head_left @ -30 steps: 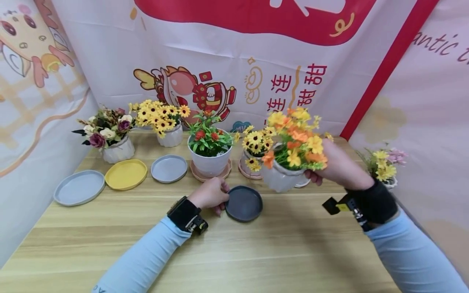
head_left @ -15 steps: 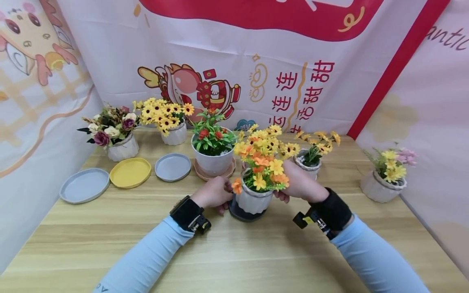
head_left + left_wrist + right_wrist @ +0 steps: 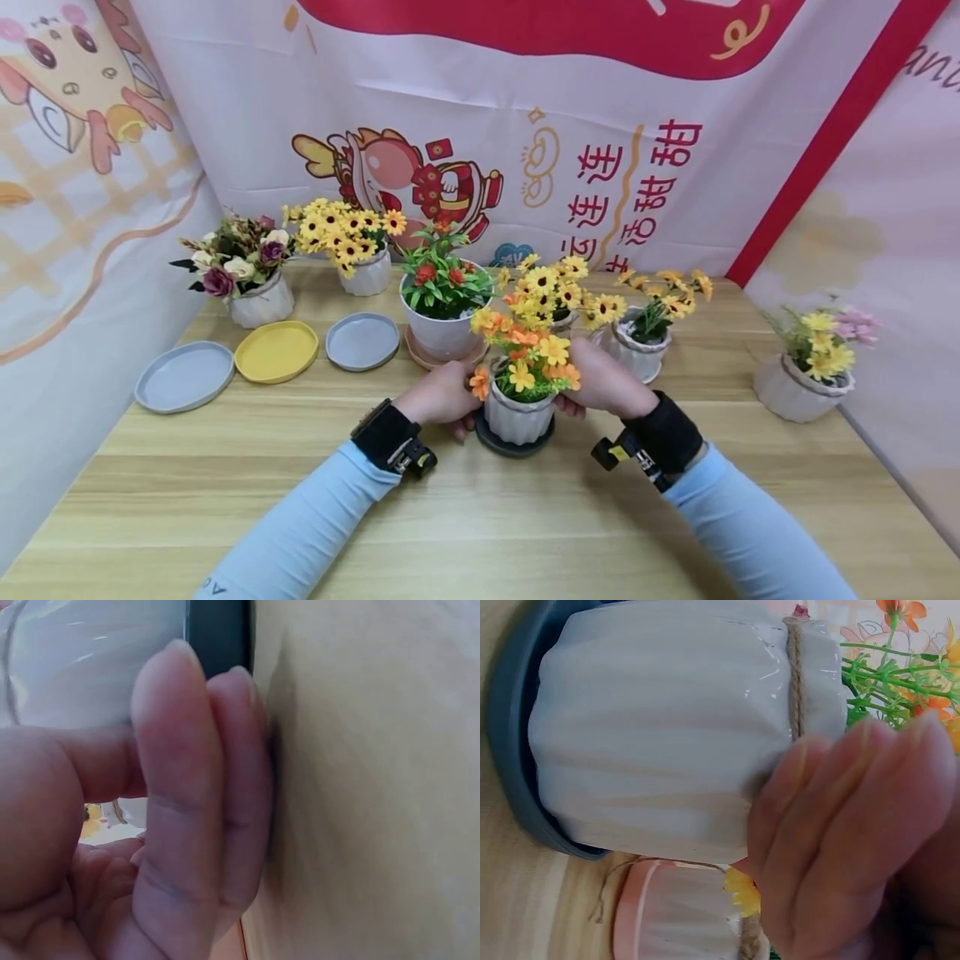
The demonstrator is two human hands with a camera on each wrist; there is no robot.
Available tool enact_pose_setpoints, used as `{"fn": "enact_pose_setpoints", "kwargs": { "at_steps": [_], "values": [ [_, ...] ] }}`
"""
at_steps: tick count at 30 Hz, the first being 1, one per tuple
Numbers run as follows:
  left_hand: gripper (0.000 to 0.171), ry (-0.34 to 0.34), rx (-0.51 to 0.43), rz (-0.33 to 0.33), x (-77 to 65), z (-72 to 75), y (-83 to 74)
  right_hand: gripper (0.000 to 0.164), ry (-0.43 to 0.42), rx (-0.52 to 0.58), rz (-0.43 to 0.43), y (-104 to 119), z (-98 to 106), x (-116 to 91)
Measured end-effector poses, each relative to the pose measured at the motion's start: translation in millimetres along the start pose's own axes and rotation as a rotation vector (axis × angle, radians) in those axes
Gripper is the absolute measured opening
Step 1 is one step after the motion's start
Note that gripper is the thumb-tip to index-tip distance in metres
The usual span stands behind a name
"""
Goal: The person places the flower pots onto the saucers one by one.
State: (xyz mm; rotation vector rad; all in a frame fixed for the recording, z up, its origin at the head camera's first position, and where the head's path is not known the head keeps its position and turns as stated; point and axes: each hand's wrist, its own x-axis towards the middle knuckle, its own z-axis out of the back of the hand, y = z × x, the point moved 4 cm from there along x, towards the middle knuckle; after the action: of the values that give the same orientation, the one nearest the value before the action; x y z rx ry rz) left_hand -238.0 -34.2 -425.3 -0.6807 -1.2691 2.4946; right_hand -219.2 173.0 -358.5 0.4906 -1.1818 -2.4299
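Note:
A white fluted flowerpot (image 3: 517,419) with orange and yellow flowers (image 3: 522,367) stands upright in a dark grey saucer (image 3: 516,451) at mid-table. My left hand (image 3: 447,395) pinches the saucer's left edge; the left wrist view shows its curled fingers (image 3: 180,750) against the dark rim (image 3: 219,634). From the right, my right hand (image 3: 603,379) grips the pot near its top. The right wrist view shows curled fingertips by the twine band (image 3: 796,682), and the pot's base (image 3: 555,735) inside the saucer's raised rim (image 3: 510,742). The right thumb is hidden.
Grey saucers (image 3: 183,377) (image 3: 363,342) and a yellow saucer (image 3: 277,352) lie at left. Several potted flowers line the back, including a red-flowered pot (image 3: 442,333) close behind my left hand. Another flowerpot (image 3: 802,387) stands at the right table edge.
My right hand has carried the orange-flowered pot left and down into the dark saucer. The left hand has stayed at the saucer's edge. The head view has shifted slightly.

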Motion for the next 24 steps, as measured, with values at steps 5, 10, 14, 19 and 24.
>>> {"fn": "enact_pose_setpoints", "kwargs": {
  "at_steps": [5,10,14,19,24],
  "values": [
    [0.039,0.006,-0.027,0.035,1.1,0.6,0.6,0.014,0.001,-0.018,-0.007,-5,-1,0],
    [0.041,0.008,-0.051,0.074,2.0,0.7,2.3,0.016,-0.009,-0.026,-0.011,-8,-2,0],
    [0.028,0.019,-0.037,0.062,3.3,-0.2,3.0,0.013,-0.023,0.010,-0.024,-13,-3,-2],
    [0.017,0.024,-0.032,0.046,5.1,-0.5,5.4,0.012,-0.014,0.044,-0.035,-17,-3,-3],
    [0.016,0.021,-0.055,0.052,4.0,1.7,6.7,0.012,0.025,0.039,-0.018,-17,1,-2]
  ]
}}
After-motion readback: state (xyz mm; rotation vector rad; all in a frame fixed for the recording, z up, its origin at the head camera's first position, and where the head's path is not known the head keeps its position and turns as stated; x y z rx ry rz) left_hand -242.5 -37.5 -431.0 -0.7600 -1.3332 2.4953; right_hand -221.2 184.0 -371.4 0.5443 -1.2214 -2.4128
